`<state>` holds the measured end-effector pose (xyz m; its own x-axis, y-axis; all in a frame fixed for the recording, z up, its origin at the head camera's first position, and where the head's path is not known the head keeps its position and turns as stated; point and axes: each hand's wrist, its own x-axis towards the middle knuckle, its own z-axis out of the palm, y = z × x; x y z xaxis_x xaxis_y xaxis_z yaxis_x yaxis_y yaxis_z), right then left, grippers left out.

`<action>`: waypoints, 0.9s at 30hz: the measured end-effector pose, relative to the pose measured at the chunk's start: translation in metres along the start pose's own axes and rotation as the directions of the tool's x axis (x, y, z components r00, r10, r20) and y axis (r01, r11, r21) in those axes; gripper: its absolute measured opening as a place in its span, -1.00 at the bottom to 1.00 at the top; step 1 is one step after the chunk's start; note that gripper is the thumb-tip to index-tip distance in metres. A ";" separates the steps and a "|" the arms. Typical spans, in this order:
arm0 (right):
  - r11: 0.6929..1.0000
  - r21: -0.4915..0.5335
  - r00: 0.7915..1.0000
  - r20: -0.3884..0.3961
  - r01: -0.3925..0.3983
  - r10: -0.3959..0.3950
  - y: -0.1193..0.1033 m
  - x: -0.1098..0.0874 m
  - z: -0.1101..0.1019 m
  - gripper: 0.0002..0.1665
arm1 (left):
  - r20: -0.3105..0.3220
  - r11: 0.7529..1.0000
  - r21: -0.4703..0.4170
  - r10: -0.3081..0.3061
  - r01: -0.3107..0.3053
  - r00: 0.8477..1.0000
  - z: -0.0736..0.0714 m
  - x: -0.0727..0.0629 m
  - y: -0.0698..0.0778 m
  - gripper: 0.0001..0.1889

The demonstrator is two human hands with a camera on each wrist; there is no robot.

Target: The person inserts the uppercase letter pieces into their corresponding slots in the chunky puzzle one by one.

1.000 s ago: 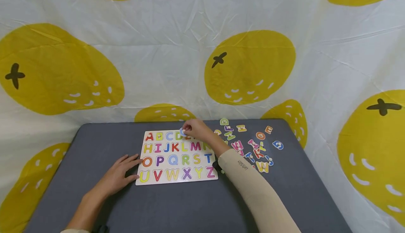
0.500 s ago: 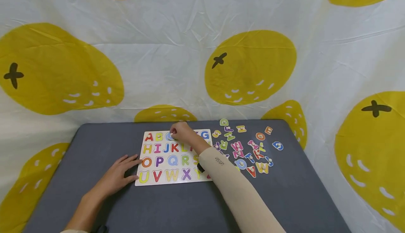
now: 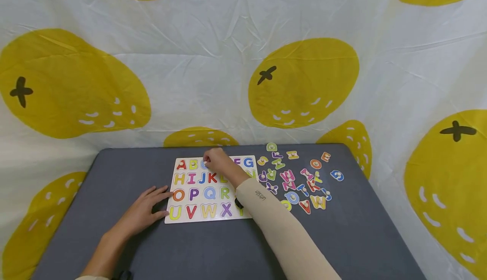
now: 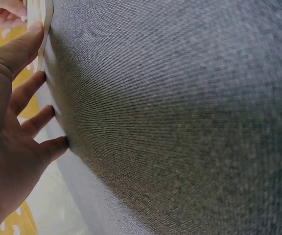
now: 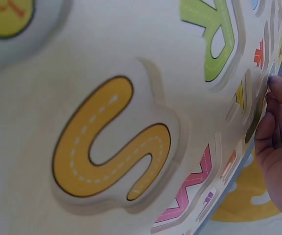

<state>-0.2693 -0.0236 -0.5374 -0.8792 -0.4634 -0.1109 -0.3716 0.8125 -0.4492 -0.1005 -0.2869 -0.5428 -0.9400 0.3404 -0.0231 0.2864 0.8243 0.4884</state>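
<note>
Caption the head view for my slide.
Left hand touching the board, right hand pinching a blue letter at its top, loose letters alongside.

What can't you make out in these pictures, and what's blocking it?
Head view: most of the blue letter piece, and whether it's seated, hidden by the right hand.
Head view: the board's lower right corner, under the sleeve.
Left wrist view: the board's letters, too edge-on to read.
Right wrist view: the yellow letter, cut off by the frame's corner.

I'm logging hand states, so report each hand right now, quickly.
Left hand: open, touching the left edge of the board.
Right hand: closed, pinching a blue letter at the board's top row.
</note>
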 end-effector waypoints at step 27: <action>0.986 -0.166 0.999 0.008 -0.034 0.036 -0.012 -0.004 0.000 -0.80 | 0.002 1.000 -0.025 -0.011 0.011 1.000 -0.001 0.000 0.002 -0.37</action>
<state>-0.2616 -0.0320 -0.5316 -0.8897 -0.4366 -0.1337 -0.3856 0.8752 -0.2921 -0.1004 -0.2854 -0.5413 -0.9427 0.3323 -0.0303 0.2713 0.8162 0.5101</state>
